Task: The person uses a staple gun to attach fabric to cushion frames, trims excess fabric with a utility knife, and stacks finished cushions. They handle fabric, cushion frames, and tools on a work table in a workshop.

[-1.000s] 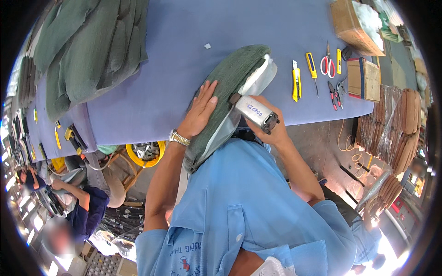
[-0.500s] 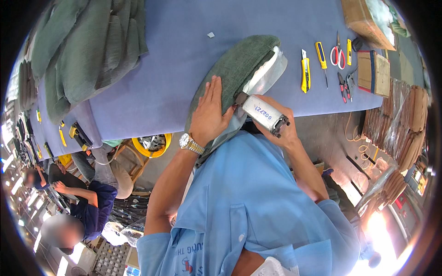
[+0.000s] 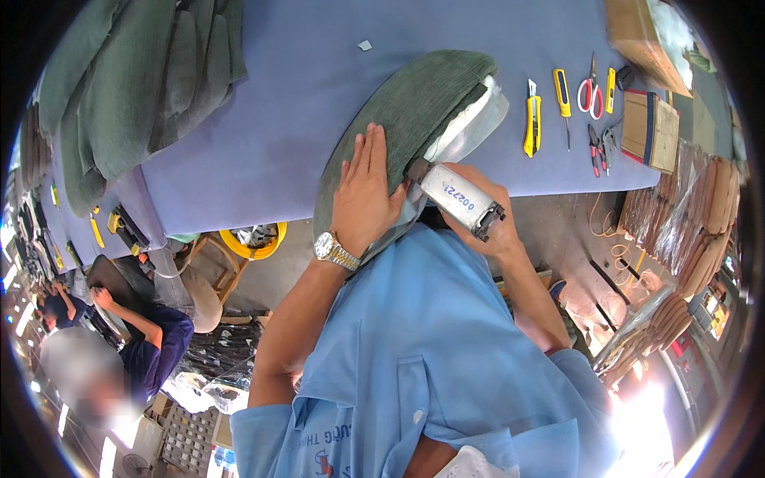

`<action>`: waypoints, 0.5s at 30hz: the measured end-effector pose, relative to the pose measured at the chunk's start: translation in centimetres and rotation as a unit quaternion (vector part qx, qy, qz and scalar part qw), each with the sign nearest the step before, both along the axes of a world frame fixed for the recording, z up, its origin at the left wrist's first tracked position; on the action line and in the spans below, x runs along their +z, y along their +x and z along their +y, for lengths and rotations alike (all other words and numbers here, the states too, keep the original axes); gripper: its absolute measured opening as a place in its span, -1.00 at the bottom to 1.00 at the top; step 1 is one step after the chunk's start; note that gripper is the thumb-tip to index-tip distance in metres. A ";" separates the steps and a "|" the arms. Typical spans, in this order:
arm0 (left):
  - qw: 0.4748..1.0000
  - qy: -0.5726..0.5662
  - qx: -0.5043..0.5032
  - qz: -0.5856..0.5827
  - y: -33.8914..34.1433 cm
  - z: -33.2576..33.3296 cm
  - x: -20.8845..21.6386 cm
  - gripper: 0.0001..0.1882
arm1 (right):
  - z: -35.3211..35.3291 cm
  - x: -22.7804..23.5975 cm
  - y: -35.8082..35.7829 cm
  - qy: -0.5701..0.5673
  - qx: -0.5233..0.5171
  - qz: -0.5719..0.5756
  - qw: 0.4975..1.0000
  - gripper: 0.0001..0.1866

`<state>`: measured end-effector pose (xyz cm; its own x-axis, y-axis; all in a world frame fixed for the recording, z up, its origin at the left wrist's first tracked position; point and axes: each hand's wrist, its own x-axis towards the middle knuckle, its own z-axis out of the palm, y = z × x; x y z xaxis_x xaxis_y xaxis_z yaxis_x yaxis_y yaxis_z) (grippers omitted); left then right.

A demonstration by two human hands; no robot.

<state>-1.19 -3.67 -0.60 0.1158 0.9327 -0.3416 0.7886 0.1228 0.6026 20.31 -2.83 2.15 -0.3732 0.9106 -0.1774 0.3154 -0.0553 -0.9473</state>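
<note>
Beneath the left hand (image 3: 362, 199), a curved green cushion (image 3: 414, 111) is lying. Compared with a second ago, that flat, unclenched hand is resting closer to the nose of the staple gun (image 3: 458, 197), apparently bracing the edge. The right hand (image 3: 494, 190) is gripping the gun. Ahead of it, white padding (image 3: 462, 121) is showing.

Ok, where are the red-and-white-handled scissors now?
In the head view, the scissors lie on the blue table at upper right, between the yellow-handled screwdriver on their left and the slim yellow tool on their right.
</note>
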 end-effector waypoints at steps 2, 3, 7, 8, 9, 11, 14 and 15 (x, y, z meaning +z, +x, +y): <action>1.000 -0.014 0.000 -0.001 -0.1 0.1 0.5 0.00 | -0.5 -0.6 0.3 0.032 0.000 -0.010 0.999 -0.42; 1.000 -0.010 -0.002 -0.003 -0.2 0.0 0.4 0.01 | -0.7 -0.7 0.3 0.035 0.002 -0.009 0.999 -0.42; 1.000 -0.006 -0.004 -0.013 -0.5 -0.2 0.3 0.01 | -1.0 -0.8 0.4 0.052 0.017 0.005 0.998 -0.42; 1.000 -0.008 -0.003 -0.016 -0.6 0.0 0.4 0.01 | -1.0 -0.8 0.3 0.058 0.022 0.012 0.998 -0.43; 1.000 -0.012 0.000 -0.012 -0.5 0.1 0.6 0.01 | -1.0 -0.7 0.0 0.036 0.013 0.005 0.999 -0.43; 1.000 -0.021 0.005 -0.006 -0.1 0.2 0.7 0.01 | -0.9 -0.3 -0.9 -0.006 -0.007 -0.007 1.000 -0.43; 1.000 -0.007 0.002 -0.001 -0.1 0.1 0.4 0.00 | -0.9 0.4 -1.5 -0.023 -0.030 -0.027 0.999 -0.41; 1.000 -0.004 0.007 -0.009 -0.1 0.1 0.3 -0.01 | -0.9 0.3 -1.5 -0.010 -0.028 -0.022 0.999 -0.41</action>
